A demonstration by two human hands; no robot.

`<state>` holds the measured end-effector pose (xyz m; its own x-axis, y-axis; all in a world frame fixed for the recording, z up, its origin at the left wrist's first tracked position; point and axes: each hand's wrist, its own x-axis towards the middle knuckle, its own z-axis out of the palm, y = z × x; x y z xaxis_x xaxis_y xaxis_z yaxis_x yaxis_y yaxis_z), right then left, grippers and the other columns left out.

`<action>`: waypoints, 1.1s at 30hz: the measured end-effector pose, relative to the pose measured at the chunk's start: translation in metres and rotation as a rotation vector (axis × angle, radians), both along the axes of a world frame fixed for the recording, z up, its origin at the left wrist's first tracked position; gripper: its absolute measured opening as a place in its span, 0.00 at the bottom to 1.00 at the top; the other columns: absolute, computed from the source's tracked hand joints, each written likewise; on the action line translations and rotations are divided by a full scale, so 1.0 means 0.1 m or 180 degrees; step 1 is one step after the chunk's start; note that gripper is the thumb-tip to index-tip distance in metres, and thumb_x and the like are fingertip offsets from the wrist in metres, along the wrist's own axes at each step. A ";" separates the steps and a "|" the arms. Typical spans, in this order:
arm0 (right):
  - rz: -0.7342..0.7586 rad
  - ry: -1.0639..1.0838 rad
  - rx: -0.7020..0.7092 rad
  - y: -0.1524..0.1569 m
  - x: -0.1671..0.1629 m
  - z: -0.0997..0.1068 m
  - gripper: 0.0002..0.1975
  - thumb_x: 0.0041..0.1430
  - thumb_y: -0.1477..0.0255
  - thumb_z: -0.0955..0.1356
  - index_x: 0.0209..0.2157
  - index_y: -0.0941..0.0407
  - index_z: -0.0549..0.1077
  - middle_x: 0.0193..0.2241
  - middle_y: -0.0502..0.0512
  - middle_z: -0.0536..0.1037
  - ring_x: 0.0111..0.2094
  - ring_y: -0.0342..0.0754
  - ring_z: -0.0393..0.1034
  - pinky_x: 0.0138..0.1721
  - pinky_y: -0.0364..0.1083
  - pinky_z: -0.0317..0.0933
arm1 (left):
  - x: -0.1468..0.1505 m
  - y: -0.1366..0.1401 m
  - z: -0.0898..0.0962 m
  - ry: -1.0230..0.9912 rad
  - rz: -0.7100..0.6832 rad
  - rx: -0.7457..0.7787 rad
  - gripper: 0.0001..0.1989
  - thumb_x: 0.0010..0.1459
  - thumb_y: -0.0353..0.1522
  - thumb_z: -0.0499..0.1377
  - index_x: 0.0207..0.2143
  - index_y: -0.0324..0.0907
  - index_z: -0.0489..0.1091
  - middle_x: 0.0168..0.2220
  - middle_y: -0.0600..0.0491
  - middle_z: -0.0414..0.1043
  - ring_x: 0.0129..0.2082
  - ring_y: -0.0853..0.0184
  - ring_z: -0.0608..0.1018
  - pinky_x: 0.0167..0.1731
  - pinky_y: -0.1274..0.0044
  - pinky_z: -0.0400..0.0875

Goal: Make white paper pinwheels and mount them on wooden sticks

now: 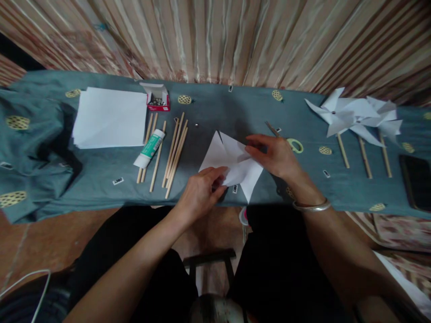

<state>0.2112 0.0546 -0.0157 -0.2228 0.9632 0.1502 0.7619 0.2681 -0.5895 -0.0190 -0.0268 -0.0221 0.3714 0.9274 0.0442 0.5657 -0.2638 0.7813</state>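
A white square of paper with cuts running in from its corners lies in front of me, part of it curled upward. My left hand pinches the paper at its lower left side, thumb and fingers closed on it. At the right side of the paper, my right hand has its thumb and fingertips closed on the edge. Just beyond that hand are scissors with pale green handles, partly hidden by it. A small shiny pin rests on the cloth to the left of the paper.
Left of the paper are wooden sticks, a glue stick, an open red box of metal pins and stacked white paper. Finished paper pinwheels on sticks lie at the right, beside a dark phone. A curtain hangs behind.
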 end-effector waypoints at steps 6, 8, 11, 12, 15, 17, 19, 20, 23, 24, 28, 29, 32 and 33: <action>-0.0007 0.0899 -0.0804 -0.06 0.20 -0.06 0.17 0.52 0.61 0.72 0.42 0.55 0.81 0.28 0.52 0.82 0.25 0.46 0.73 0.25 0.45 0.65 | -0.09 0.03 0.05 -0.0042 0.0066 -0.0035 0.18 0.58 0.25 0.61 0.51 0.39 0.74 0.36 0.50 0.80 0.36 0.66 0.81 0.42 0.72 0.76; 0.0031 0.0922 -0.0883 -0.10 0.23 -0.07 0.16 0.53 0.61 0.72 0.41 0.55 0.81 0.28 0.52 0.82 0.25 0.47 0.73 0.26 0.46 0.66 | -0.09 0.04 0.06 -0.0003 0.0073 0.0007 0.15 0.59 0.26 0.60 0.49 0.38 0.76 0.35 0.50 0.81 0.37 0.65 0.81 0.42 0.72 0.76; -0.0135 0.0526 -0.0343 -0.19 0.22 -0.04 0.16 0.54 0.65 0.71 0.44 0.56 0.80 0.33 0.54 0.83 0.31 0.50 0.76 0.34 0.51 0.70 | -0.09 0.04 0.05 0.0064 0.0133 0.0081 0.13 0.59 0.27 0.61 0.47 0.39 0.77 0.35 0.50 0.81 0.36 0.65 0.81 0.41 0.72 0.76; -0.0225 0.0343 -0.0059 -0.22 0.21 -0.02 0.17 0.55 0.66 0.71 0.45 0.55 0.80 0.35 0.55 0.84 0.33 0.52 0.77 0.38 0.53 0.71 | -0.08 0.04 0.04 0.0098 0.0168 0.0096 0.14 0.59 0.26 0.61 0.47 0.39 0.77 0.35 0.50 0.81 0.36 0.65 0.81 0.41 0.72 0.76; -0.0282 -0.0073 0.0631 -0.34 0.16 0.03 0.15 0.58 0.68 0.69 0.47 0.54 0.79 0.40 0.57 0.83 0.39 0.55 0.77 0.46 0.57 0.70 | -0.07 0.04 0.02 0.0209 0.0237 0.0098 0.15 0.58 0.25 0.62 0.49 0.38 0.76 0.35 0.49 0.81 0.35 0.64 0.82 0.40 0.72 0.76; -0.0105 -0.0161 0.0844 -0.43 0.10 0.06 0.13 0.61 0.69 0.67 0.46 0.54 0.79 0.41 0.58 0.83 0.42 0.56 0.77 0.47 0.58 0.70 | -0.06 0.04 0.02 0.0268 0.0246 0.0094 0.16 0.57 0.25 0.62 0.49 0.37 0.75 0.35 0.49 0.82 0.35 0.64 0.82 0.39 0.72 0.76; 0.0154 -0.0109 0.0942 -0.51 0.03 0.07 0.12 0.64 0.71 0.66 0.46 0.54 0.78 0.43 0.58 0.83 0.44 0.56 0.76 0.48 0.58 0.70 | -0.06 0.05 0.01 0.0301 0.0242 0.0120 0.15 0.57 0.25 0.62 0.48 0.38 0.75 0.34 0.49 0.82 0.34 0.64 0.82 0.38 0.73 0.76; 0.0300 -0.0069 0.0965 -0.56 -0.02 0.07 0.12 0.65 0.72 0.65 0.45 0.55 0.78 0.43 0.58 0.82 0.45 0.55 0.76 0.48 0.57 0.70 | -0.06 0.05 0.01 0.0308 0.0247 0.0144 0.15 0.57 0.25 0.62 0.48 0.38 0.75 0.34 0.50 0.82 0.34 0.64 0.82 0.38 0.73 0.76; 0.0701 -0.0060 0.0933 -0.69 -0.15 0.07 0.11 0.67 0.74 0.64 0.44 0.58 0.78 0.43 0.60 0.82 0.44 0.54 0.75 0.48 0.55 0.70 | -0.05 0.05 0.00 0.0322 0.0256 0.0205 0.13 0.57 0.25 0.62 0.46 0.39 0.75 0.35 0.50 0.82 0.34 0.65 0.82 0.38 0.74 0.76; 0.0794 -0.0096 0.0921 -0.73 -0.18 0.07 0.11 0.67 0.75 0.64 0.43 0.59 0.78 0.42 0.60 0.82 0.43 0.53 0.75 0.47 0.55 0.70 | -0.05 0.05 0.00 0.0334 0.0252 0.0219 0.12 0.58 0.26 0.62 0.45 0.40 0.75 0.36 0.50 0.82 0.34 0.65 0.82 0.38 0.74 0.76; 0.0947 -0.0270 0.0937 -0.87 -0.26 0.02 0.10 0.67 0.75 0.64 0.45 0.60 0.77 0.40 0.59 0.82 0.41 0.52 0.74 0.45 0.52 0.70 | -0.04 0.06 0.00 0.0428 0.0206 0.0245 0.12 0.58 0.26 0.62 0.45 0.39 0.75 0.35 0.50 0.82 0.34 0.64 0.82 0.38 0.74 0.76; 0.0976 -0.0311 0.0922 -0.89 -0.26 0.01 0.10 0.67 0.75 0.64 0.46 0.60 0.76 0.40 0.59 0.82 0.41 0.52 0.74 0.45 0.52 0.70 | -0.04 0.06 0.00 0.0444 0.0206 0.0249 0.12 0.58 0.26 0.62 0.45 0.39 0.75 0.35 0.50 0.81 0.34 0.64 0.82 0.37 0.74 0.76; 0.1026 -0.0400 0.0895 -0.92 -0.27 -0.03 0.11 0.68 0.76 0.64 0.48 0.60 0.75 0.40 0.59 0.81 0.41 0.52 0.72 0.45 0.50 0.69 | -0.03 0.06 0.00 0.0445 0.0195 0.0260 0.13 0.58 0.25 0.62 0.47 0.38 0.74 0.34 0.50 0.81 0.34 0.65 0.82 0.37 0.74 0.76; 0.1015 -0.0424 0.0919 -0.93 -0.27 -0.04 0.11 0.68 0.76 0.64 0.48 0.60 0.75 0.41 0.59 0.81 0.41 0.52 0.72 0.45 0.50 0.69 | -0.03 0.06 0.01 0.0443 0.0185 0.0275 0.13 0.58 0.26 0.61 0.47 0.38 0.74 0.35 0.50 0.81 0.34 0.65 0.82 0.37 0.74 0.76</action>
<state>0.1839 -0.0385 -0.0197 -0.5373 0.7661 0.3528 0.6787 0.6410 -0.3584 -0.0223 -0.0205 -0.0216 0.3252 0.9425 0.0765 0.6831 -0.2901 0.6702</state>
